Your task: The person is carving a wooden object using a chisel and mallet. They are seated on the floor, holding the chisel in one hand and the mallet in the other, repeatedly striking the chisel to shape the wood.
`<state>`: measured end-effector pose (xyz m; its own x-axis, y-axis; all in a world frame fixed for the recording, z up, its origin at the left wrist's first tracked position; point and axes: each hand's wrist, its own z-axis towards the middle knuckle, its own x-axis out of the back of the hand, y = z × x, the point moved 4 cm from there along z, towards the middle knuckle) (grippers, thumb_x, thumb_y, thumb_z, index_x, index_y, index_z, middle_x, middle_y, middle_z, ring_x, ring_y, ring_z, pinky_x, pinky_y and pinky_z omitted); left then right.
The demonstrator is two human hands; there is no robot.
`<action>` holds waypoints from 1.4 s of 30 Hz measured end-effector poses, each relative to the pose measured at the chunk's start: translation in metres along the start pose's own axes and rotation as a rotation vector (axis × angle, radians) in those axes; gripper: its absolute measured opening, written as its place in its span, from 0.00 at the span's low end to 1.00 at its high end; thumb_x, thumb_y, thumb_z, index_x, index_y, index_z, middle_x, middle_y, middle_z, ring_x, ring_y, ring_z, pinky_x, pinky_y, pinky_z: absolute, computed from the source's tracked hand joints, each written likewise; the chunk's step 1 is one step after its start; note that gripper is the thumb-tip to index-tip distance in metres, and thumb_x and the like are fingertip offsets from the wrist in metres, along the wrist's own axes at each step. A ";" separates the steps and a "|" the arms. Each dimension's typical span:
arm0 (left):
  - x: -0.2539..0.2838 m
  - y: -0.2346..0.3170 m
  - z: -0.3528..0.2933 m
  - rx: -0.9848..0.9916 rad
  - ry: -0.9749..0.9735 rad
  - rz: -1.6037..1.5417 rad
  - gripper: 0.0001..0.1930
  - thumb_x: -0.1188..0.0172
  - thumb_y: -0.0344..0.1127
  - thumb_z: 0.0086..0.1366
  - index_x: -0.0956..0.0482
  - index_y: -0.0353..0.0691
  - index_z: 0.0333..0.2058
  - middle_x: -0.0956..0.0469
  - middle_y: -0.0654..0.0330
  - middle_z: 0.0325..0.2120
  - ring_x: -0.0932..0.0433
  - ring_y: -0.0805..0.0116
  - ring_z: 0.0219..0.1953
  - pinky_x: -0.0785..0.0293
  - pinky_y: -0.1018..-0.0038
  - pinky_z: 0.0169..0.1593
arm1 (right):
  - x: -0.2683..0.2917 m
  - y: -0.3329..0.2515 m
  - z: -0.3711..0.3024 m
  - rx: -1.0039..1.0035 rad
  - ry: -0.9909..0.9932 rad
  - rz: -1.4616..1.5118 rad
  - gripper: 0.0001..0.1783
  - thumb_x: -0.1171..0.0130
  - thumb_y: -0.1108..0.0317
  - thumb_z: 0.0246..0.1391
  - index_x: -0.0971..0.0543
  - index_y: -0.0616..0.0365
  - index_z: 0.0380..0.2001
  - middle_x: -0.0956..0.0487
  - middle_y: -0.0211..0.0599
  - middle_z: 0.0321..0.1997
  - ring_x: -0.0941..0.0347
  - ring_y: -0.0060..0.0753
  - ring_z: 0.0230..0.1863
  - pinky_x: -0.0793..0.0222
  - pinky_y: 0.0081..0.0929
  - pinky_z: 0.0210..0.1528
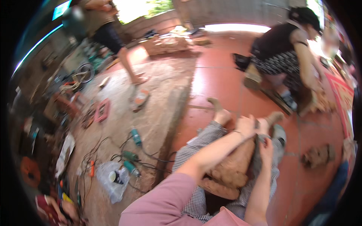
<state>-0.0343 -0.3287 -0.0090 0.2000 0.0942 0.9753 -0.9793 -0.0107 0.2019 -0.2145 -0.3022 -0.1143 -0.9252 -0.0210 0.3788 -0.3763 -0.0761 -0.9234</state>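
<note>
Left grip at carving, right grip beside it; closure and hold cannot be told. Left of both: bag, cup in or on it, unclear; tools.

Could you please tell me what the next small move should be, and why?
Perhaps bring the right hand to the brown block to steady it: the block lies between the person's legs, the left hand is by its far end, and the right hand appears off to its side. Blur hides each grip.
</note>
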 end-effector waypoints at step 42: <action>0.058 -0.011 -0.256 -0.224 -0.462 0.057 0.44 0.21 0.54 0.39 0.31 0.22 0.43 0.20 0.34 0.32 0.20 0.36 0.37 0.23 0.54 0.40 | -0.040 0.016 -0.150 -0.629 -0.044 0.383 0.61 0.56 0.22 0.51 0.32 0.83 0.56 0.28 0.69 0.58 0.31 0.58 0.62 0.38 0.37 0.65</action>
<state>-0.0194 -0.0686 0.0219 0.0888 -0.3505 0.9323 -0.9611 0.2155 0.1726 -0.1903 -0.1527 -0.1537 -0.9995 0.0278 0.0127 0.0039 0.5304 -0.8477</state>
